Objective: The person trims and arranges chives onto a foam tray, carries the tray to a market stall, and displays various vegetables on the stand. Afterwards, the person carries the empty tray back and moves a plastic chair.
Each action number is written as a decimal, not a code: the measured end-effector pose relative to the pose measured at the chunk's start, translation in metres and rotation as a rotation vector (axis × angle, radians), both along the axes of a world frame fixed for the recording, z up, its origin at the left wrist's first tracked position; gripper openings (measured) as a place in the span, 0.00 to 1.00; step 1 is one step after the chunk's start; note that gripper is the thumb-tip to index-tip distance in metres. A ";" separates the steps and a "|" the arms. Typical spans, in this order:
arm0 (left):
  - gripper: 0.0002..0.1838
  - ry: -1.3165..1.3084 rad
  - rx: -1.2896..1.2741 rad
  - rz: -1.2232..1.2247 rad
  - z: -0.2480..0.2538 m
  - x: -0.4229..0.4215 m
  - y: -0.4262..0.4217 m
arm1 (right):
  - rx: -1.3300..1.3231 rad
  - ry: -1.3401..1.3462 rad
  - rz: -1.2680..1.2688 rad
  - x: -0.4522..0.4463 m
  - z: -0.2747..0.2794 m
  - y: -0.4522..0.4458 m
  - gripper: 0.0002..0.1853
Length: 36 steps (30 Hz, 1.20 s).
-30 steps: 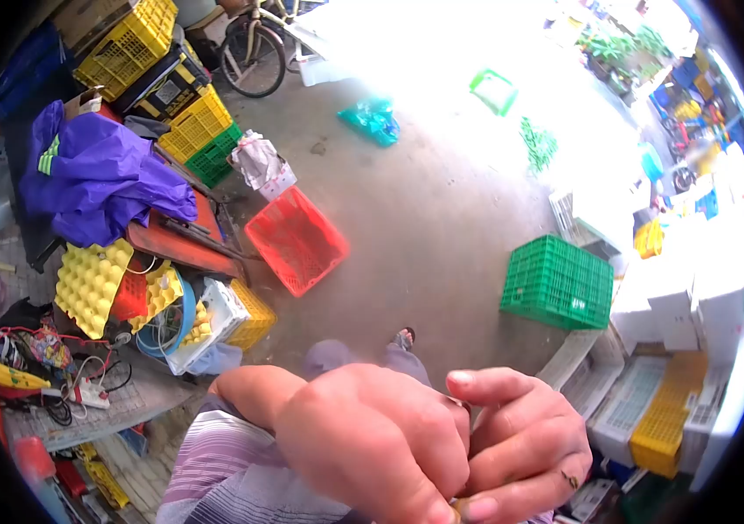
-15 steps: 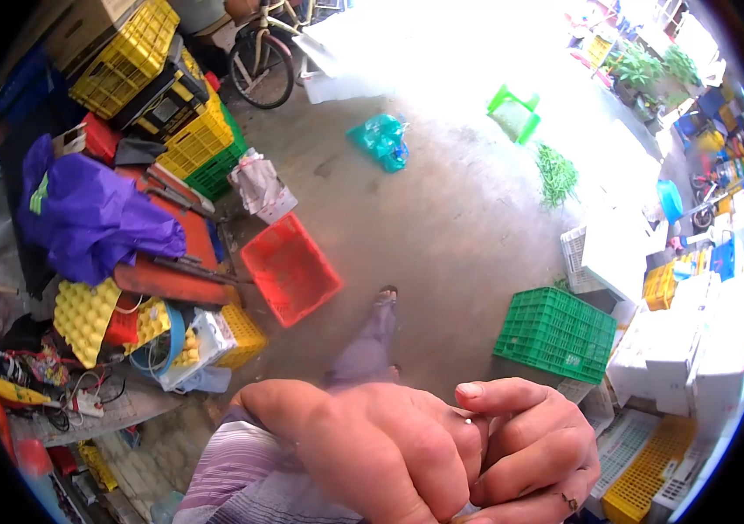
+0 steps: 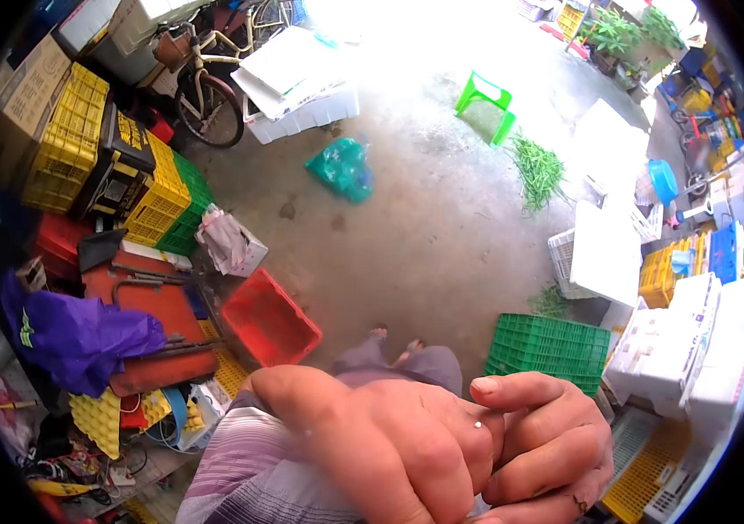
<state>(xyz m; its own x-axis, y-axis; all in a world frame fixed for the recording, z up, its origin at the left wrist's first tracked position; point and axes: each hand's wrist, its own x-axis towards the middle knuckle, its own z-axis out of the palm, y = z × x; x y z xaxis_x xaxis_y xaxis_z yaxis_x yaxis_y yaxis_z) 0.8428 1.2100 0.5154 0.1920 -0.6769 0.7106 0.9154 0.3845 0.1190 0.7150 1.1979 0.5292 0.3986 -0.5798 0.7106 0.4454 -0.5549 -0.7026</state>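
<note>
My left hand [image 3: 389, 441] is close to the camera at the bottom, its back and bent knuckles showing. Against it from the right lies my right hand [image 3: 551, 445], with fingers curled and one fingertip pointing left. The two hands touch, and their fingertips and palms are mostly hidden. A tiny white speck [image 3: 477, 425] shows between them, too small to name. A dark ring-like mark shows low on a right-hand finger. Below the hands is the striped cloth [image 3: 232, 454] of my clothing.
A red crate [image 3: 271, 319] stands ahead left, a green crate [image 3: 548, 354] to the right. Farther off are a teal plastic bag [image 3: 342, 168], a green stool [image 3: 485, 106], green stalks [image 3: 536, 173] and a bicycle [image 3: 208, 100]. Stacked yellow crates [image 3: 66, 140] line the left, white foam boxes [image 3: 664, 349] the right.
The view has shifted, showing more of the far floor and both feet. My hands keep nearly the same touching pose, slightly farther right in view.
</note>
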 end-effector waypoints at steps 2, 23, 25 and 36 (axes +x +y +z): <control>0.17 0.092 -0.002 -0.080 -0.010 -0.019 -0.030 | -0.076 -0.058 0.039 -0.012 -0.002 -0.038 0.03; 0.05 -0.175 -0.165 -0.206 -0.026 -0.203 -0.363 | -0.198 -0.011 0.050 -0.226 -0.027 -0.348 0.07; 0.05 -0.188 -0.146 -0.241 -0.028 -0.215 -0.390 | -0.161 0.009 -0.038 -0.239 -0.028 -0.366 0.06; 0.08 -0.799 0.195 -0.448 -0.106 -0.240 -0.584 | 0.206 0.222 -0.613 -0.296 -0.093 -0.510 0.06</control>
